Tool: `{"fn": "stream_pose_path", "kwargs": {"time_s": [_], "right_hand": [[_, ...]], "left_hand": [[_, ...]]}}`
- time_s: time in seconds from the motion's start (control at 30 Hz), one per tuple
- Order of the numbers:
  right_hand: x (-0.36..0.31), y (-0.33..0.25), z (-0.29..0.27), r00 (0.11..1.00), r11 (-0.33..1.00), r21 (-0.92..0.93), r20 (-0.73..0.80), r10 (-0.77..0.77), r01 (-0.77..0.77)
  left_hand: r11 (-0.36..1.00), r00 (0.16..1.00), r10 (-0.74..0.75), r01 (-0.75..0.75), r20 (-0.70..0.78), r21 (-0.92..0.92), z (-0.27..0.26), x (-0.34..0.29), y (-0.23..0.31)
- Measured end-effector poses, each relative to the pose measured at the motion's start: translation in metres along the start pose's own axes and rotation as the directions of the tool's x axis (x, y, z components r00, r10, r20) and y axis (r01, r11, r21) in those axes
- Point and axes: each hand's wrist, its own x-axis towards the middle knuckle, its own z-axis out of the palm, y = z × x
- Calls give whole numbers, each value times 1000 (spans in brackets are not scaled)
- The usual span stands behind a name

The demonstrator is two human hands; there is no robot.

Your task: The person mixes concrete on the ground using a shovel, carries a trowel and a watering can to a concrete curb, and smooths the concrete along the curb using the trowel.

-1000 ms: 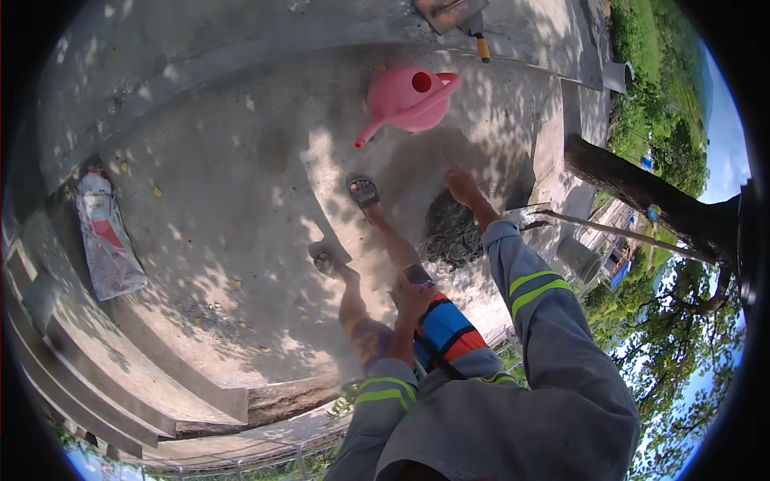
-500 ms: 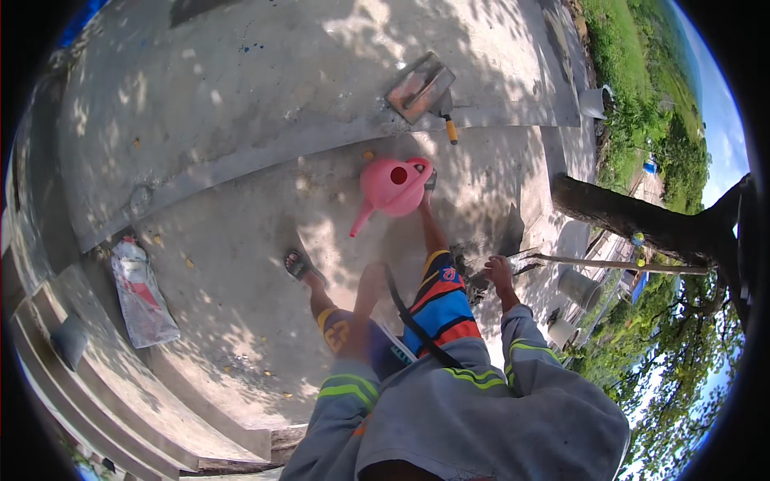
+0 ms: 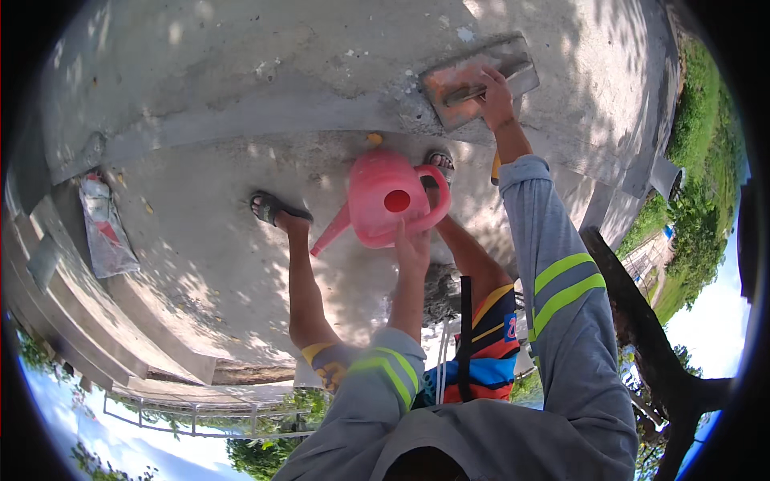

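A pink watering can (image 3: 374,192) with a round opening stands between my feet, its spout angled toward the lower left. My left hand (image 3: 413,247) is closed at the lower part of its looped handle; one finger lies along the can and the others are partly hidden. Farther forward on the right, my right hand (image 3: 496,98) is closed on the handle of a rectangular plastering trowel (image 3: 457,80). That trowel's plate lies flat on the raised concrete, stained orange and grey. Beside my right wrist shows the yellow handle of a smaller trowel (image 3: 495,170), mostly hidden by my forearm.
A low concrete step edge (image 3: 265,138) crosses in front of my feet. At the left lies a white and red sack (image 3: 108,228), near concrete steps (image 3: 104,321). A dark tree trunk (image 3: 642,337) and a pale bucket (image 3: 667,178) are at the right.
I have bent lower. My right hand has come forward from the right side and taken hold of the plastering trowel. My left hand has moved from beside my leg to the watering can's handle.
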Motion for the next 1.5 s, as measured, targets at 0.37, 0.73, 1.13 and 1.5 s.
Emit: {"fn": "stream_pose_path", "kwargs": {"time_s": [0.37, 0.73, 1.13, 1.5], "right_hand": [[-208, -105, -69, 983, 984, 84, 83, -164, 157], [-459, -156, -80, 979, 883, -437, -170, 108, -173], [-409, -160, 372, 980, 692, -716, 187, 72, 86], [-440, -163, 746, 922, 585, -749, 388, 7, 311]], "left_hand": [[949, 948, 312, -307, 64, -73, 19, -63, 128], [166, 521, 738, -756, 429, 633, -16, -240, 368], [385, 538, 838, -464, -91, 798, -128, -299, 662], [522, 494, 739, 10, -458, 853, -136, -405, 821]]}}
